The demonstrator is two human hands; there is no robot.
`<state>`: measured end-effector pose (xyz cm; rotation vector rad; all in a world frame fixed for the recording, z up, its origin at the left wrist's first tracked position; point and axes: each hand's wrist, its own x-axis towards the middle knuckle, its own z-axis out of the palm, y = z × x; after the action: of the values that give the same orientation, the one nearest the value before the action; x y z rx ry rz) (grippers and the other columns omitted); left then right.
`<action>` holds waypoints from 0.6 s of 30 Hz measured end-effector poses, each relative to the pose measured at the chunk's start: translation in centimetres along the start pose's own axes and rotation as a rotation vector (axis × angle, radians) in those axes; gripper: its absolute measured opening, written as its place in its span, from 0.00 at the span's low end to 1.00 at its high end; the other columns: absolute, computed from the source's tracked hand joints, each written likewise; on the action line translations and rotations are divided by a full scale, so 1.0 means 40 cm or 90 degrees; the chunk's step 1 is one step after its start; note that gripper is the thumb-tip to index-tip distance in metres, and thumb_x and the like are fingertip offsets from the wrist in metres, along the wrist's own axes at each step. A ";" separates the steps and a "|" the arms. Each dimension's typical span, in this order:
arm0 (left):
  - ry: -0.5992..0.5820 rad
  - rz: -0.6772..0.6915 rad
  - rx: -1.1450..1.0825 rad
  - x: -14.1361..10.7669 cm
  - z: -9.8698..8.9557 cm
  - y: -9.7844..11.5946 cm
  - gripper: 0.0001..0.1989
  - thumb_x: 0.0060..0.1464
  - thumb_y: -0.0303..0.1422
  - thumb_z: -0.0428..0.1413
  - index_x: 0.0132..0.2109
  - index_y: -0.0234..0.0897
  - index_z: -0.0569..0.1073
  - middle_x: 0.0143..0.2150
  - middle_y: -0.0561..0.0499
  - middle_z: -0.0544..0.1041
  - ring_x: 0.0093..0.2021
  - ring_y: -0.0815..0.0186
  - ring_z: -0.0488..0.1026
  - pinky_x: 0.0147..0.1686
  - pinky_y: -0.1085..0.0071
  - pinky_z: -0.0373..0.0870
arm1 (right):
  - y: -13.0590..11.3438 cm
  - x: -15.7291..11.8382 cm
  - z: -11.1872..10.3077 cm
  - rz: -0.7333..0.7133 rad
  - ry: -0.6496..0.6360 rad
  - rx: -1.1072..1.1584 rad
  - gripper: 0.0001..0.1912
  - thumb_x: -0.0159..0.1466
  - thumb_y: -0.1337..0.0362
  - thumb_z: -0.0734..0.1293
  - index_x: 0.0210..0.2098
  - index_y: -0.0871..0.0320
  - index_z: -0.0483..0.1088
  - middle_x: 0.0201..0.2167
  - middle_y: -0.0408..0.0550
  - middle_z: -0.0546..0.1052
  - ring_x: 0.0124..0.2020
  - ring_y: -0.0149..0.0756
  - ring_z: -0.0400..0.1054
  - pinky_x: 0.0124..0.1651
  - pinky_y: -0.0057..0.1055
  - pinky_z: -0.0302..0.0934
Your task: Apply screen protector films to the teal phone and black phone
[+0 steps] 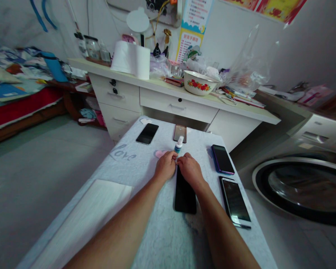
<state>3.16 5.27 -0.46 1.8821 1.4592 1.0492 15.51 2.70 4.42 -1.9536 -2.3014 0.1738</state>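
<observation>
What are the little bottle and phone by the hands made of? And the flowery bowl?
The bottle seems plastic, with its smooth white top. The phone looks like glass, maybe plastic: flat, black, smooth. The bowl may be enamelled metal or ceramic: glossy, pale, with red flowers.

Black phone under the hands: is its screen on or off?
Seemingly off: the black phone shows a dark, unlit face; the right hand hides part.

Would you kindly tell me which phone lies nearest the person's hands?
The flat, rectangular black phone in the middle: it alone is partly hidden by the right hand.
</observation>
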 end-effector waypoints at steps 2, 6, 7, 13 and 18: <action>-0.001 0.012 0.010 0.000 0.001 -0.001 0.16 0.50 0.18 0.46 0.40 0.36 0.74 0.39 0.48 0.76 0.42 0.66 0.73 0.46 0.69 0.68 | 0.007 -0.001 0.000 0.011 0.001 0.008 0.13 0.69 0.64 0.58 0.41 0.54 0.75 0.39 0.48 0.70 0.37 0.33 0.69 0.38 0.27 0.56; -0.016 0.043 0.048 -0.001 0.002 -0.001 0.13 0.50 0.20 0.48 0.36 0.36 0.75 0.39 0.48 0.76 0.44 0.64 0.72 0.48 0.68 0.68 | 0.024 -0.005 -0.002 0.032 0.005 0.018 0.13 0.69 0.64 0.59 0.41 0.55 0.76 0.39 0.49 0.71 0.39 0.34 0.69 0.40 0.27 0.57; -0.023 0.049 0.059 -0.002 0.001 0.000 0.13 0.51 0.20 0.48 0.35 0.36 0.75 0.39 0.48 0.76 0.45 0.63 0.72 0.48 0.68 0.68 | 0.029 -0.007 -0.003 0.035 0.007 0.021 0.13 0.68 0.64 0.59 0.41 0.55 0.76 0.40 0.49 0.71 0.39 0.34 0.69 0.40 0.27 0.57; -0.061 0.068 0.111 -0.006 -0.002 0.007 0.12 0.53 0.23 0.48 0.36 0.38 0.76 0.40 0.49 0.76 0.46 0.63 0.72 0.47 0.68 0.68 | 0.053 -0.014 -0.010 0.060 0.008 0.040 0.13 0.68 0.65 0.59 0.40 0.56 0.76 0.40 0.50 0.72 0.39 0.34 0.68 0.43 0.27 0.56; -0.078 0.070 0.120 -0.007 -0.003 0.010 0.12 0.53 0.23 0.49 0.36 0.38 0.77 0.40 0.49 0.76 0.46 0.64 0.72 0.48 0.69 0.68 | 0.077 -0.027 -0.012 0.073 0.023 0.060 0.13 0.67 0.66 0.59 0.39 0.56 0.77 0.40 0.50 0.72 0.40 0.34 0.68 0.43 0.26 0.55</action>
<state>3.23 4.89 -0.14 2.1419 1.4405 0.8523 18.75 2.13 4.38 -2.0245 -2.1206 0.2513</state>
